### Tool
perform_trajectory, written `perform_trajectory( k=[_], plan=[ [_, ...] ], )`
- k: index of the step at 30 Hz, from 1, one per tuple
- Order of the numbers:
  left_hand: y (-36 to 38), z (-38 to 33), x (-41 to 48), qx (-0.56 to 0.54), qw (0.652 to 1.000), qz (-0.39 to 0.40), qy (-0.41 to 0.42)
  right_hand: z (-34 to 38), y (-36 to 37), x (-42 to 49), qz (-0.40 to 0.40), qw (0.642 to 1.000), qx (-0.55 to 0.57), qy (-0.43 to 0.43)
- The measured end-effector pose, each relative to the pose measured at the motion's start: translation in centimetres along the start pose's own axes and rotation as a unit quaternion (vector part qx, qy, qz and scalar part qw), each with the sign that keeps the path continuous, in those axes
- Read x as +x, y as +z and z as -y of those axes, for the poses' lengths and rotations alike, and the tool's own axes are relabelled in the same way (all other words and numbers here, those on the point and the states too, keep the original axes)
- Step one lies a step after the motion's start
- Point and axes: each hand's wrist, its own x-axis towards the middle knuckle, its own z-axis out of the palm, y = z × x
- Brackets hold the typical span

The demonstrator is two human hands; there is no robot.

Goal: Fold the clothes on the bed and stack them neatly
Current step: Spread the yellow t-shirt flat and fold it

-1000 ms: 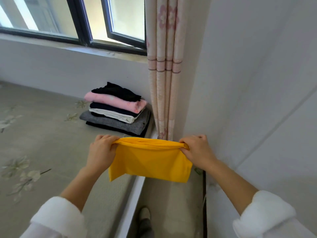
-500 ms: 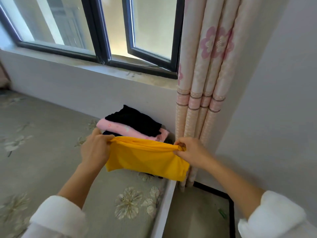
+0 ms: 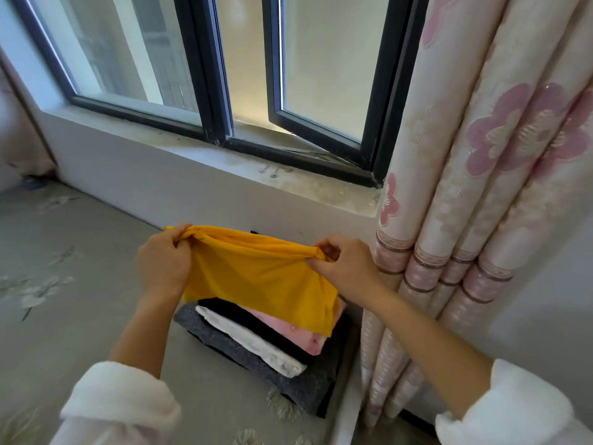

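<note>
A person's left hand [image 3: 163, 263] and right hand [image 3: 343, 268] pinch the top corners of a folded yellow garment [image 3: 260, 277], spread above the stack of clothes [image 3: 272, 345] on the bed [image 3: 80, 284], apparently for placing on top.

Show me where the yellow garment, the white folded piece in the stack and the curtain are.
yellow garment [image 3: 256, 277]: head view, middle of the hanging cloth.
white folded piece [image 3: 250, 341]: head view, middle of its visible strip.
curtain [image 3: 500, 133]: head view, on a pink flower of one pleat.
</note>
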Motion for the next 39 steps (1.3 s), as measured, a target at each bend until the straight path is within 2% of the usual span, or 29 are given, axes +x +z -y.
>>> perform_trajectory(
  k=[7, 11, 15, 18, 20, 21, 23, 24, 26, 30, 35, 39],
  plan=[
    [3.1, 0.1, 4.2, -0.046, 0.996, -0.07, -0.029, -0.9, 0.9, 6.4, 0.052, 0.996, 0.07, 0.005],
    [4.7, -1.5, 7.5, -0.023, 0.995, -0.095, -0.023, -2.0, 1.6, 9.1, 0.034, 0.995, 0.096, 0.021],
    [10.1, -2.0, 10.1, -0.026, 1.0, -0.011, 0.003, -6.3, 2.4, 11.2, -0.007, 0.993, 0.079, 0.083],
    [16.0, -0.6, 10.3, 0.007, 0.991, 0.133, 0.001, -11.3, 3.9, 12.3, 0.034, 0.987, -0.004, 0.159],
    [19.6, 1.1, 8.6, 0.066, 0.959, 0.274, -0.006, -14.5, 5.4, 12.1, 0.108, 0.967, -0.165, 0.164],
    [20.9, 2.2, 7.3, 0.115, 0.934, 0.338, -0.019, -15.7, 6.2, 11.7, 0.152, 0.945, -0.248, 0.146],
    [22.5, 4.3, 4.6, 0.211, 0.883, 0.416, -0.046, -17.0, 7.9, 10.5, 0.242, 0.917, -0.297, 0.114],
    [22.9, 5.1, 3.6, 0.235, 0.874, 0.423, -0.051, -17.3, 8.8, 9.9, 0.286, 0.912, -0.276, 0.105],
    [23.1, 6.1, 2.6, 0.243, 0.879, 0.406, -0.051, -17.8, 10.3, 9.0, 0.351, 0.902, -0.229, 0.105],
    [22.3, 6.5, 2.3, 0.248, 0.879, 0.406, -0.04, -18.4, 11.3, 8.3, 0.386, 0.9, -0.144, 0.144],
    [21.2, 7.8, -0.3, 0.232, 0.887, 0.395, -0.056, -19.2, 11.7, 7.2, 0.443, 0.875, -0.167, 0.105],
    [21.1, 7.8, -0.5, 0.239, 0.879, 0.406, -0.073, -19.5, 12.6, 6.2, 0.432, 0.874, -0.201, 0.089]
  ],
)
